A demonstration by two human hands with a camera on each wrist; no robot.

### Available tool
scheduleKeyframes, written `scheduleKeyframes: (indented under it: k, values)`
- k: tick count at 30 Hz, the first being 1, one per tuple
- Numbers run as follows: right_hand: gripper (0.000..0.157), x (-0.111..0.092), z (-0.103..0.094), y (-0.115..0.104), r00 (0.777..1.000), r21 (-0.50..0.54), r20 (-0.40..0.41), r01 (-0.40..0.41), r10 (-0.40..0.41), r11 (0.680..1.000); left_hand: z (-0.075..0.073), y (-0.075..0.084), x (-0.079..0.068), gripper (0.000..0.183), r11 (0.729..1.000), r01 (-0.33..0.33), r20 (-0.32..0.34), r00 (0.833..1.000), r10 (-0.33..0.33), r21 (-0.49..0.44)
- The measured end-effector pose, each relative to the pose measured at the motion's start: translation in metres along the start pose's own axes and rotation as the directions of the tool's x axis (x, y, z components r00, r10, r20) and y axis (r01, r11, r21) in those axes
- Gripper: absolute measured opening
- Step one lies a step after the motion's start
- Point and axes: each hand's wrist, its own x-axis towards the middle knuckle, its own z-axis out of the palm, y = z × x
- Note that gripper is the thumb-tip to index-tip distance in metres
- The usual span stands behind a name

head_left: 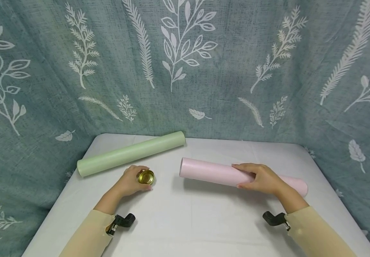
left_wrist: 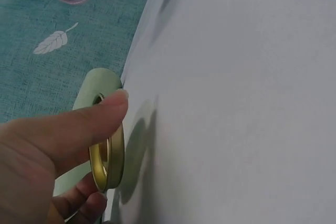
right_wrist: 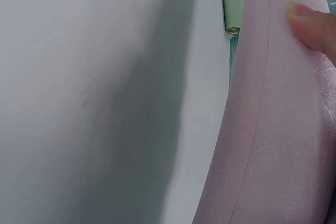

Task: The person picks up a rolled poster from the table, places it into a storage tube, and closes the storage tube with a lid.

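Observation:
My left hand (head_left: 128, 182) holds a small round gold metallic piece (head_left: 146, 177) between thumb and fingers. In the left wrist view this gold piece (left_wrist: 117, 161) has a raised rim, partly covered by the thumb, and casts a shadow on the cloth. A roll of pink paper (head_left: 210, 171) is gripped by my right hand (head_left: 263, 179), the thumb on the near side and the fingers over the far side. It slants across the right half, its shadow on the table below. Behind my left hand lies a roll of green paper (head_left: 130, 154).
The table (head_left: 191, 228) is covered in white cloth. A teal curtain (head_left: 223, 89) with white leaf prints hangs around the back and sides. Black camera mounts (head_left: 125, 220) sit at both wrists, below the beige sleeves (head_left: 90, 232).

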Motion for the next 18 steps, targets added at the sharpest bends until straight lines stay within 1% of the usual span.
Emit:
scheduleKeyframes:
  k: [5, 13, 18]
  values:
    - [0.071, 0.000, 0.001, 0.001, 1.000, -0.006, -0.004, 0.006, -0.006, 1.000, 0.001, 0.006, 0.000, 0.071, 1.000, -0.010, -0.009, 1.000, 0.010, -0.026]
    - [0.071, 0.000, 0.001, 0.001, 1.000, -0.002, -0.001, -0.003, 0.003, 1.000, -0.003, 0.015, -0.002, 0.069, 0.994, -0.064, -0.016, 0.998, 0.063, -0.091]
    - [0.070, 0.000, 0.001, 0.000, 1.000, -0.001, 0.000, 0.006, -0.006, 1.000, -0.004, 0.021, -0.001, 0.069, 0.986, -0.092, -0.012, 0.996, 0.091, -0.137]
